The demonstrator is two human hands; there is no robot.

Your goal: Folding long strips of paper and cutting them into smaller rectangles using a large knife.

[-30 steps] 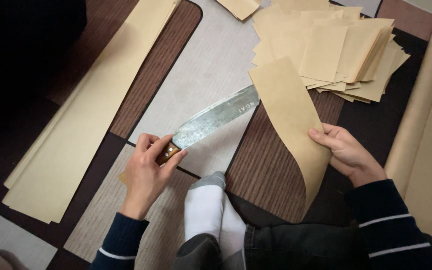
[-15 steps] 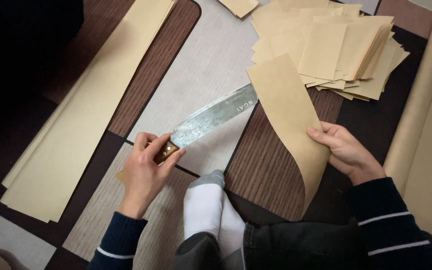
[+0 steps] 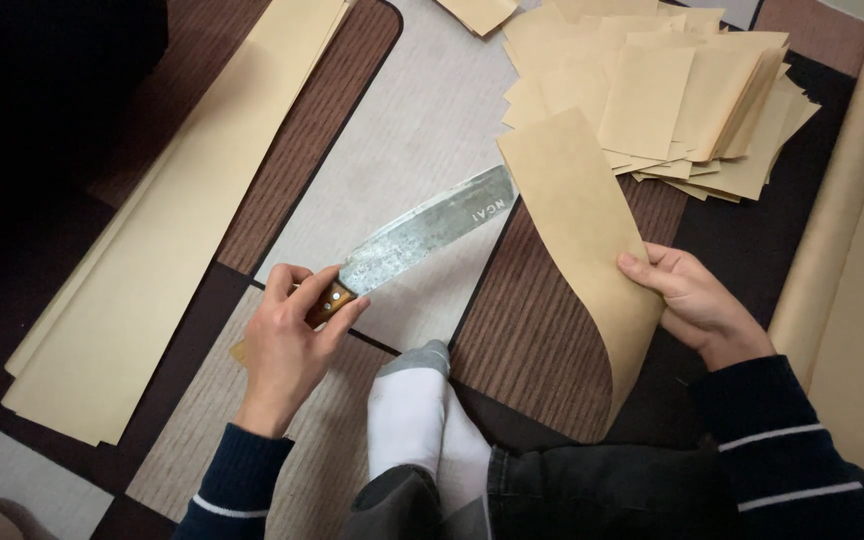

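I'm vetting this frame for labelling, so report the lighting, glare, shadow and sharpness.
Head view: soft, even light over the middle; the top-left corner falls into deep shadow. A dull sheen on the knife blade, no blown-out glare. Left hand, right hand and the held paper strip look sharp; no motion blur, little distortion.

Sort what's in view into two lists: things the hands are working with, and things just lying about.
In hand:
- knife, handle gripped by the left hand
- bent paper sheet, held by the right hand

Lying about:
- pile of cut sheets
- long paper strips
- paper roll
- patterned rug
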